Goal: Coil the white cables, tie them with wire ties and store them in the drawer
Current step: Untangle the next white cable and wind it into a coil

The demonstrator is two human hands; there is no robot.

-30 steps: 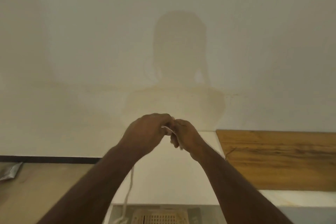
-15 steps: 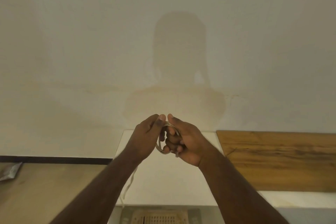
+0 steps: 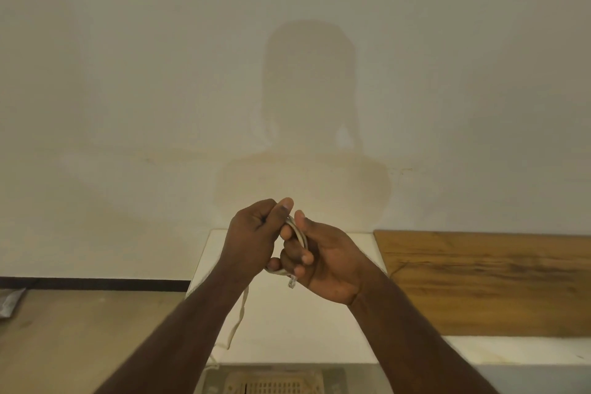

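Grille (image 3: 271, 385) at near edge, low centre | white worktop (image 3: 319, 329) beyond it | left hand (image 3: 252, 240) and right hand (image 3: 323, 259) raised above it, both curled tight on white cable (image 3: 299, 233) loop, touching | loose end hangs toward worktop's near-left edge | wooden board (image 3: 479, 281) on far right | wall (image 3: 160, 73) behind.

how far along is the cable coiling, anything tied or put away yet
Early. Done: a loop or so of the white cable is formed, its plug poking out below. In hand: the left hand and right hand both grip that loop. Left: the tail hangs uncoiled; no wire tie or drawer is in view.
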